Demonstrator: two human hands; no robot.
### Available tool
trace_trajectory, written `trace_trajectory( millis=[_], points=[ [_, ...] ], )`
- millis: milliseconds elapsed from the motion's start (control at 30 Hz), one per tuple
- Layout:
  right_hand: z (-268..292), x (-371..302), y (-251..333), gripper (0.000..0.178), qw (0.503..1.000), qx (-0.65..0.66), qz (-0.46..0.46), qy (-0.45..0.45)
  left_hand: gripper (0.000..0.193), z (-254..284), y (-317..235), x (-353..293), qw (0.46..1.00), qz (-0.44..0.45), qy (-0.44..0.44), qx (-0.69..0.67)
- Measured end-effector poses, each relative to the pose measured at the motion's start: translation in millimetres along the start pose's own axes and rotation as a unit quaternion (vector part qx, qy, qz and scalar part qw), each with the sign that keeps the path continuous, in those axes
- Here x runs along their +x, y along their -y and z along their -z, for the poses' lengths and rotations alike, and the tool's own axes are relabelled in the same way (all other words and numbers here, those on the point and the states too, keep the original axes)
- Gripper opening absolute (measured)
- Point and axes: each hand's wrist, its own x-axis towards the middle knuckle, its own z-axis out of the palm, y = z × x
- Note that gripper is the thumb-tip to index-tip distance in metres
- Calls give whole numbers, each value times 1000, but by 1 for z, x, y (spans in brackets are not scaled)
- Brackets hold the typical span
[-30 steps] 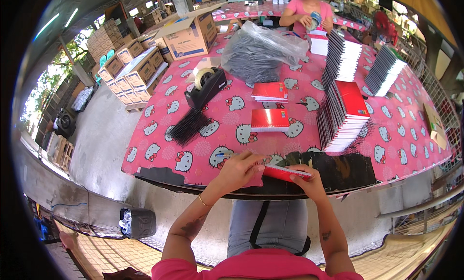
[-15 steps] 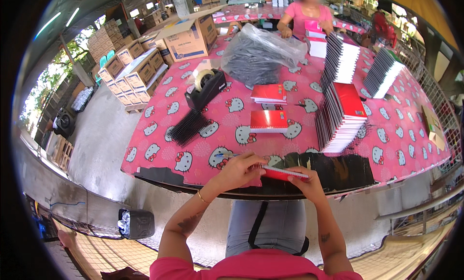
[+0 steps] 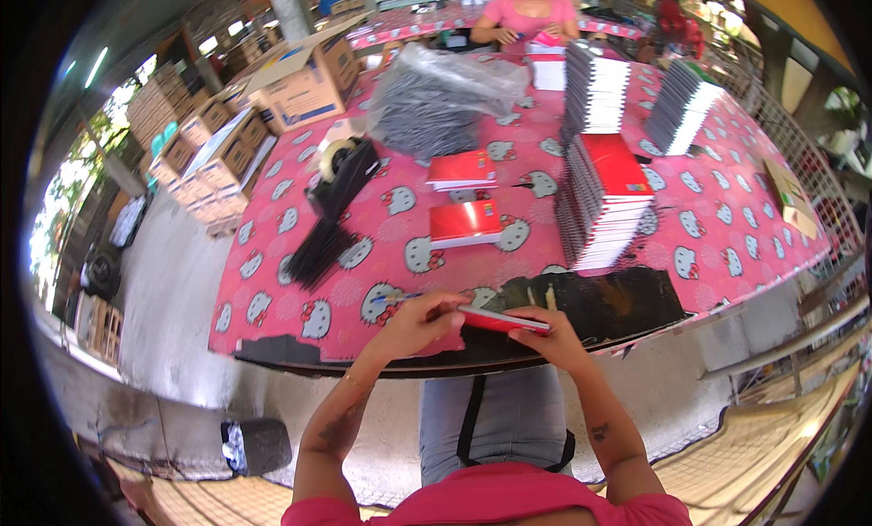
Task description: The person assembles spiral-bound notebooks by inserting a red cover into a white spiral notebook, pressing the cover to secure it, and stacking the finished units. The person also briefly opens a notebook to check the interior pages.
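Note:
A thin red-covered notebook is held edge-on just above the near edge of the table. My right hand grips its right end, thumb on the near side. At the other end my left hand is closed, with fingertips pressed against the notebook's left end; any small part between them is too blurred to make out. Beyond my hands lie a red notebook and a small pile of red notebooks. A bunch of black spiral binding coils rests to the left, by a black tape dispenser.
Tall stacks of spiral notebooks stand to the right on the pink patterned table. A clear plastic bag of black coils lies farther back. Cartons stand at the far left. Across the table, a person in pink handles notebooks.
The view has shifted, so the table's things appear farther left. My left fingers have shifted at the notebook's end; my right hand keeps its grip. The person opposite has moved their hands.

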Motion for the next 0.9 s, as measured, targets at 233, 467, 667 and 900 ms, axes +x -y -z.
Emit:
trace_trajectory(
  millis=[233, 467, 667, 900],
  points=[
    [2, 5, -5, 33, 993, -78, 85, 23, 15, 10, -11, 3, 999, 32, 15, 12],
    [-1, 3, 1, 30, 997, -44, 57, 13, 18, 4, -26, 5, 959, -170, -20, 226],
    [-2, 1, 4, 32, 994, -77, 73, 11, 17, 14, -4, 6, 996, -26, 34, 81],
    [5, -2, -3, 31, 990, -78, 109, 34, 18, 13, -10, 8, 995, -38, 88, 10]
  ],
)
